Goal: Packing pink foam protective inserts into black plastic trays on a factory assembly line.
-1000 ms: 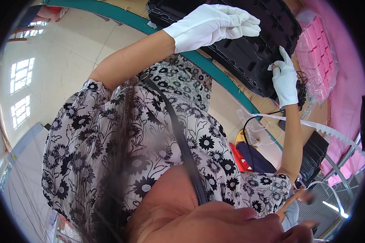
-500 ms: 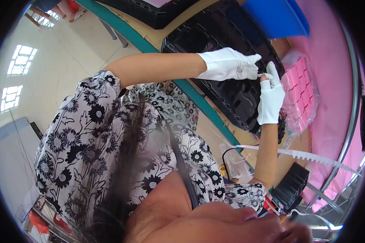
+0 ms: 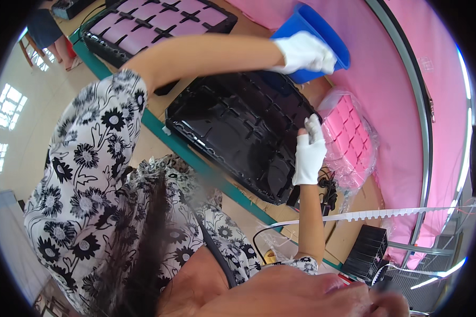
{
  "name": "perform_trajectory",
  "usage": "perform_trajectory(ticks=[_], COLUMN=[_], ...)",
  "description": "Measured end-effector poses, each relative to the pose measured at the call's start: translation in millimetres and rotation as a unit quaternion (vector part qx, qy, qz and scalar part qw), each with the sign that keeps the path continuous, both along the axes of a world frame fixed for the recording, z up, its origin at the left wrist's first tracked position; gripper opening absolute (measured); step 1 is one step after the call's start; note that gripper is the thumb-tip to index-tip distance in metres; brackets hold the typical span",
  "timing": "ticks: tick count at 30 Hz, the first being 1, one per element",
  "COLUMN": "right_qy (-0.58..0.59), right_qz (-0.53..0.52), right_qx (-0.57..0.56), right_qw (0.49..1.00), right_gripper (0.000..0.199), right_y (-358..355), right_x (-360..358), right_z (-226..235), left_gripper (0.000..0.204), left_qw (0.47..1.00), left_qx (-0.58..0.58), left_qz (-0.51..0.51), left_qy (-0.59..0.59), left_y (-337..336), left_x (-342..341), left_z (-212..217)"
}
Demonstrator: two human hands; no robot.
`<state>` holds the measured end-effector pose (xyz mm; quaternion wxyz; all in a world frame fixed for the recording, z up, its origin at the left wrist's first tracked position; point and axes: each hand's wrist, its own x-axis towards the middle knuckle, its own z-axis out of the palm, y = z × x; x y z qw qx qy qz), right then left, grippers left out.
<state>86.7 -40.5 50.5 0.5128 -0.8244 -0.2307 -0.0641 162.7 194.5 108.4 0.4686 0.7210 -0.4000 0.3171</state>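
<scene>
A glossy black moulded plastic tray (image 3: 238, 127) with a grid of raised ridges lies on the table before me. My left hand (image 3: 308, 54), in a white glove, is over the near rim of a blue bin (image 3: 336, 39). Its fingers are curled in, and whatever they hold is hidden. Beside the tray's right edge is my right hand (image 3: 309, 156), gloved in white with a bare thumb tip. Its thumb and fingers are drawn close together; I cannot make out anything between them.
A pink block-patterned piece in clear plastic (image 3: 349, 129) lies right of the tray. Another black tray with pink panels (image 3: 158, 24) stands at the far left. Black cables (image 3: 328, 193), a white notched strip (image 3: 375, 215) and a black box (image 3: 366, 252) are at the right.
My left hand has left my right hand and moved up and away to the blue bin. The view has shifted, bringing more of the bin and the pink-panelled tray into sight.
</scene>
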Motion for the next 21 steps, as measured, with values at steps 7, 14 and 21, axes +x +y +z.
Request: perform_trajectory(ticks=[7,14,21], right_qy=[-0.083,-0.118,-0.031], right_qz=[0.022,0.071,0.044], right_qx=[-0.095,-0.154,-0.013], right_qw=[0.992,0.978,0.998], right_gripper=[0.027,0.023,0.023], right_y=[12.7,39.0,42.1], right_x=[-15.1,-36.8,-20.1], right_z=[8.8,37.9,29.6], left_gripper=[0.032,0.088,0.041], left_qw=[0.961,0.901,0.922], left_qx=[-0.155,0.174,0.167], left_qz=[-0.067,0.197,0.241], left_qy=[0.219,0.345,0.251], left_y=[33.0,61.1,72.3], left_x=[172.9,101.1,59.7], left_z=[103.7,147.7,146.1])
